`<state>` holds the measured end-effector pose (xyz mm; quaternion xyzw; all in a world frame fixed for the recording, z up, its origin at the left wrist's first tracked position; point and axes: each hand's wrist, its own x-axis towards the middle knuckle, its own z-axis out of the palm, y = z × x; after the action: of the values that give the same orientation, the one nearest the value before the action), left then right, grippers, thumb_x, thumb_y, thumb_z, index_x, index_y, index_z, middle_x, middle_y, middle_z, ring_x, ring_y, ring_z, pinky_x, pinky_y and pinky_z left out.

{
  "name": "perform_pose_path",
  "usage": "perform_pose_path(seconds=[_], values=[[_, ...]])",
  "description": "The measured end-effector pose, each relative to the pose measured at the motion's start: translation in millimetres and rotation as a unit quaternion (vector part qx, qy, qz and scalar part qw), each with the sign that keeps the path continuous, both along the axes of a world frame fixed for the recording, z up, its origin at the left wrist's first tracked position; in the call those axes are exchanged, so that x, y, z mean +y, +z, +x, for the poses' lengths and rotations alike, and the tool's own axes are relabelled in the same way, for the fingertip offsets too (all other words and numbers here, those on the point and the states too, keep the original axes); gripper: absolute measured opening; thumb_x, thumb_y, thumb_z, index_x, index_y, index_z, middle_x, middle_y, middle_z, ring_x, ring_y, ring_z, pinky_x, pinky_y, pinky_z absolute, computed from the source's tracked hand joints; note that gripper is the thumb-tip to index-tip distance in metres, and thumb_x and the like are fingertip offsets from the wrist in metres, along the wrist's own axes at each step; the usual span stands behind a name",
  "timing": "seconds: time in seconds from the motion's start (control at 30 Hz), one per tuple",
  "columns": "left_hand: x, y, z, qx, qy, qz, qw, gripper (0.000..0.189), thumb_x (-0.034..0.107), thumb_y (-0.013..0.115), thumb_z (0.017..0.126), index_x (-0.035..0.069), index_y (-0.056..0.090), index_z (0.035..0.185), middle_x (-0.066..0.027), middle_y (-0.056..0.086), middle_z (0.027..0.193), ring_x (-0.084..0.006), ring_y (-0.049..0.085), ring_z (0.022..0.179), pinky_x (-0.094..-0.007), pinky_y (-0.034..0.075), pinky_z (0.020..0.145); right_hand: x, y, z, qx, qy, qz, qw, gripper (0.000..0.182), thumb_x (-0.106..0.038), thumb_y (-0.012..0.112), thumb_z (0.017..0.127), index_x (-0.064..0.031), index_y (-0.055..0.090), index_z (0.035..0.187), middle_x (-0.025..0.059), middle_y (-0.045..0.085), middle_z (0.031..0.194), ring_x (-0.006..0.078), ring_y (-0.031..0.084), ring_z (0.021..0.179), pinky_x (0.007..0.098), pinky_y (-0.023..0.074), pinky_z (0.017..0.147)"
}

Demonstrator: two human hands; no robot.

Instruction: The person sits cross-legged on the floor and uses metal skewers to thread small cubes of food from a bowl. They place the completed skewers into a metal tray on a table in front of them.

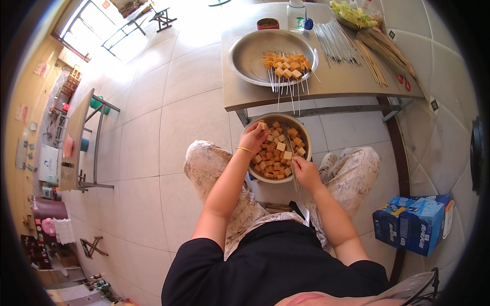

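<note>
A deep round metal basin (pixel 309 142) stands between my knees, with many orange-brown cubes of food (pixel 272 155), like tofu, heaped in it. My left hand (pixel 254 138) is over the basin's left rim, its fingertips pinching a pale-sided cube (pixel 262 125). At the right rim my right hand (pixel 306 172) grips a bundle of thin metal skewers (pixel 288 137), which slants across the basin above the cubes. On the table, a wide steel bowl (pixel 245 57) holds several skewers threaded with similar cubes (pixel 287 65); their bare ends stick out over its near rim.
The table (pixel 260 93) also bears loose metal skewers (pixel 335 42), wooden sticks (pixel 371 63), red-handled scissors (pixel 405 82), a clear bottle (pixel 296 19), a red tin (pixel 268 24) and a bowl of leafy greens (pixel 354 15). Blue cartons (pixel 413 222) sit on the floor at right.
</note>
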<state>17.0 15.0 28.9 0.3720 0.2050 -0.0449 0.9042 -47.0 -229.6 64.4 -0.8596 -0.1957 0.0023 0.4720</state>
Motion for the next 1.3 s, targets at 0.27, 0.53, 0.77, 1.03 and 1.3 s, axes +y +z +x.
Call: perform_pose_path(seconds=[0.27,0.53,0.77,1.03,1.3], values=[[3,-4,3,0.03,0.04,-0.004,0.999,0.033,0.015,0.065,0.089,-0.003,0.056,0.115,-0.0048,0.061,0.1,-0.0131,0.059,0.086,-0.0239,0.053,0.076,1,6,-3,-0.003,0.019,-0.009,1.0,0.013,-0.016,0.058,0.088,-0.0053,0.063,0.094,0.0189,0.062,0.072,0.0375,0.062,0.068,0.0413,0.0479,0.058],[3,-3,3,0.03,0.02,0.035,0.999,0.031,0.012,0.064,0.089,-0.004,0.056,0.114,-0.0071,0.063,0.098,-0.0141,0.062,0.084,-0.0232,0.055,0.074,1,1,-2,-0.016,0.021,-0.019,0.999,0.012,-0.015,0.057,0.088,-0.0054,0.064,0.092,0.0191,0.062,0.071,0.0378,0.061,0.067,0.043,0.0476,0.058],[-13,-7,-9,0.038,-0.076,0.12,0.989,0.029,0.015,0.065,0.089,-0.003,0.059,0.111,-0.0057,0.063,0.095,-0.0128,0.062,0.083,-0.0221,0.053,0.074,5,0,-3,-0.03,-0.007,-0.032,0.999,0.013,-0.016,0.056,0.089,-0.0059,0.063,0.093,0.0183,0.063,0.072,0.0373,0.061,0.068,0.0438,0.0471,0.059],[-34,-10,-12,0.05,-0.125,0.143,0.981,0.029,0.019,0.064,0.09,-0.001,0.06,0.11,-0.0029,0.064,0.096,-0.0105,0.062,0.084,-0.0209,0.052,0.074,4,-3,3,-0.024,-0.033,-0.03,0.999,0.014,-0.018,0.055,0.09,-0.0059,0.062,0.094,0.0181,0.063,0.074,0.0377,0.061,0.07,0.0436,0.0474,0.06],[-23,-25,-5,0.016,-0.103,0.276,0.955,0.033,0.023,0.062,0.091,-0.002,0.059,0.113,-0.0064,0.066,0.097,-0.0115,0.063,0.084,-0.0238,0.052,0.075,-15,-13,13,0.037,-0.142,-0.098,0.984,0.018,-0.021,0.055,0.089,-0.005,0.062,0.092,0.0187,0.064,0.08,0.0384,0.061,0.077,0.0452,0.0478,0.066]])
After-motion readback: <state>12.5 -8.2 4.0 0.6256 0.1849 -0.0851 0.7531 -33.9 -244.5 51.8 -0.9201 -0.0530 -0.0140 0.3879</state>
